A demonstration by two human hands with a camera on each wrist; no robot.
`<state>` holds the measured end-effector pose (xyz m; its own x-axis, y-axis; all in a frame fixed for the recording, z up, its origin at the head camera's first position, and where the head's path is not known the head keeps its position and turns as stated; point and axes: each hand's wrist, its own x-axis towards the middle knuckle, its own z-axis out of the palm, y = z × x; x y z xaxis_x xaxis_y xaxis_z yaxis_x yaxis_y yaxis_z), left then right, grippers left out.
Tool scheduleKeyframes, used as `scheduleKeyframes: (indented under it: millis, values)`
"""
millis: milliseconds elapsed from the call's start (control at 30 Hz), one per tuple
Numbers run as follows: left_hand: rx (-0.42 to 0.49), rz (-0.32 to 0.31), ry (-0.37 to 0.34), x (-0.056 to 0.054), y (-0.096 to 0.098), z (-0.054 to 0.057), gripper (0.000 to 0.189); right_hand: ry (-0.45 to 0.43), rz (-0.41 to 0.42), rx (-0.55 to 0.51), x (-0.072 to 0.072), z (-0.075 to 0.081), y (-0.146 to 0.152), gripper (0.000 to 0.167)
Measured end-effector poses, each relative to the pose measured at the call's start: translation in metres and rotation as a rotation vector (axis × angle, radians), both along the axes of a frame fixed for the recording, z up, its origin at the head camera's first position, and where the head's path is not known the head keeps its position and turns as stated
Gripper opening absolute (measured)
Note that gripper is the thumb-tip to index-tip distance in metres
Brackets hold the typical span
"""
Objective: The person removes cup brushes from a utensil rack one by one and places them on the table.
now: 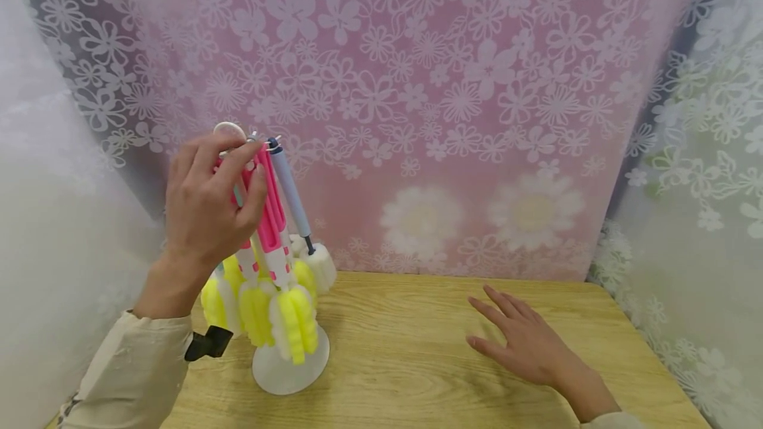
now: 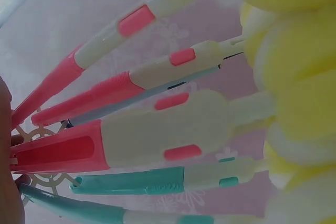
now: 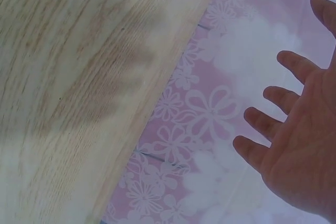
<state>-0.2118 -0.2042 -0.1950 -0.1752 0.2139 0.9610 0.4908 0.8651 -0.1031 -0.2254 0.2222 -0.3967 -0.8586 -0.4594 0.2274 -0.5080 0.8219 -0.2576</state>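
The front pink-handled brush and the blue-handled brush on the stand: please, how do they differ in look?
Colour: the pink-handled brush has a bright pink handle with a white lower part, while the blue-handled brush has a pale blue handle.
Head: the pink-handled brush has a yellow and white head; the blue-handled brush has a white one.
Shared: both point their heads down.

My left hand [image 1: 211,200], at nine o'clock in the head view, hides the upper ends of some brush handles [image 1: 269,217], and I cannot tell what its fingertips hold; towards five o'clock, sponge heads [image 1: 298,323] cover the stem of the stand [image 1: 280,379]. In my left wrist view those run off blurred at three o'clock, where my right wrist view crops my right hand [image 3: 310,148].
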Motion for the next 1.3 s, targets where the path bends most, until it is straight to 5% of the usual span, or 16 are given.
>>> scheduleKeyframes:
  millis: [700, 1000, 1300]
  values:
    - [0.086, -0.005, -0.009, -0.007, -0.011, -0.003, 0.043, -0.067, 0.021, -0.072, -0.006, 0.003, -0.031, 0.062]
    - [0.116, -0.001, -0.019, -0.005, -0.016, -0.003, 0.043, 0.001, 0.107, -0.302, -0.009, 0.029, -0.095, 0.051]
    - [0.142, -0.038, 0.023, -0.007, -0.013, -0.003, 0.042, -0.028, 0.255, -0.564, -0.002, 0.064, -0.167, 0.038]
